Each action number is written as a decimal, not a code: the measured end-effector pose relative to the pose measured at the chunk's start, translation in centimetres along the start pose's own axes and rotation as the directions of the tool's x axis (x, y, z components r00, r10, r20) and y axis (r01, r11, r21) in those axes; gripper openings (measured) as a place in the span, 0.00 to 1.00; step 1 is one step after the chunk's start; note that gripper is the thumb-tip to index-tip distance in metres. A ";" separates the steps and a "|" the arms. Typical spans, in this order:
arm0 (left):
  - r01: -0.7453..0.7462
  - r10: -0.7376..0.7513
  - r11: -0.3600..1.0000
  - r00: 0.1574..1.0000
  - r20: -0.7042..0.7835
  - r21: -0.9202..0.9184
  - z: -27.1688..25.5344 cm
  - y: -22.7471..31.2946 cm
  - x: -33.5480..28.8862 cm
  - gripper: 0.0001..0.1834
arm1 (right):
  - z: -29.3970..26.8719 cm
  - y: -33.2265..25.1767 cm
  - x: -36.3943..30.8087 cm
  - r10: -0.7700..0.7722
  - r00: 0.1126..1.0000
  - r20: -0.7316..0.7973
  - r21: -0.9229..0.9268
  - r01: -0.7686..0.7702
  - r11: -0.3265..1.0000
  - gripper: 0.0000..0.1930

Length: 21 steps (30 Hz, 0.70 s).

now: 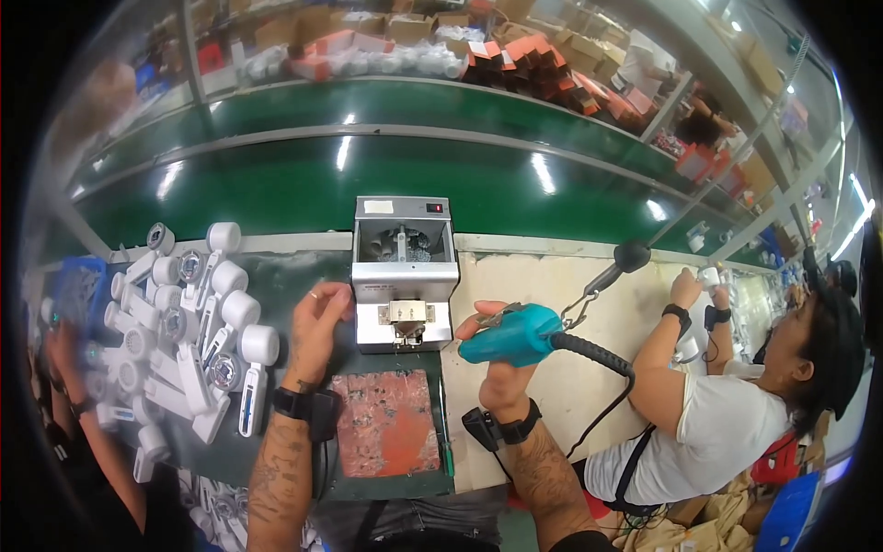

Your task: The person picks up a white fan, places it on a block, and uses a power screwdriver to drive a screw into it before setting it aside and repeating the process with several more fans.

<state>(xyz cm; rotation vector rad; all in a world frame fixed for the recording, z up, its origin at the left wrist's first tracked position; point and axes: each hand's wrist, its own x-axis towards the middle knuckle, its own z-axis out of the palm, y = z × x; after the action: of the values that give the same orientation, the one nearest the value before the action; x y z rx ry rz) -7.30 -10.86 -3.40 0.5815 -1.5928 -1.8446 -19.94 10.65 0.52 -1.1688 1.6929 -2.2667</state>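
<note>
My right hand (pixel 504 385) is wrapped round a teal electric screwdriver (pixel 513 337), held lying sideways just right of the silver screw feeder (pixel 405 276). A hook and cord hold the screwdriver from above, and a black coiled cable runs from its end. My left hand (pixel 320 322) is at the feeder's left side, thumb and fingertips drawn together; whatever is between them, if anything, is too small to make out. Loose screws (pixel 409 247) lie in the feeder's open tray. In front of the feeder is a worn reddish pad (pixel 386 423).
Several white handheld fans (pixel 193 331) are piled on the left of the bench. A green screwdriver (pixel 449 457) lies beside the pad. Behind runs a green conveyor (pixel 441 175). A co-worker (pixel 717 414) sits at the right; another person's arm (pixel 101 442) reaches in at the left.
</note>
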 end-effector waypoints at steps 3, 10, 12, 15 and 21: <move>-0.004 0.004 1.000 1.000 -0.007 0.000 0.0 0.2 -0.1 0.09 | -0.8 -0.5 0.2 0.072 0.997 0.013 0.113 -0.073 0.991 0.55; 0.010 -0.010 1.000 1.000 -0.013 -0.001 0.1 0.3 -0.2 0.09 | -1.4 -0.4 -0.5 0.161 0.975 0.153 0.147 -0.183 0.972 0.61; 0.021 -0.021 1.000 1.000 -0.015 -0.008 -0.1 0.1 -0.4 0.09 | -1.2 -0.6 -0.5 0.185 0.965 0.187 0.147 -0.214 0.966 0.60; 0.002 -0.002 1.000 1.000 -0.001 0.000 0.3 0.9 -0.5 0.09 | -0.2 -1.9 -0.2 0.240 0.949 0.203 0.190 -0.278 0.941 0.56; 0.025 -0.025 1.000 1.000 -0.014 0.015 0.1 0.5 -0.6 0.10 | 0.4 -1.1 0.3 0.233 0.945 0.229 0.257 -0.290 0.922 0.55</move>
<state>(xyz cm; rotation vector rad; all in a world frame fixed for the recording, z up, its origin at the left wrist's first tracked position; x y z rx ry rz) -6.85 -10.36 -2.92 0.6223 -1.5979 -1.8442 -19.47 10.60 1.67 -0.9933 1.3059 -2.0698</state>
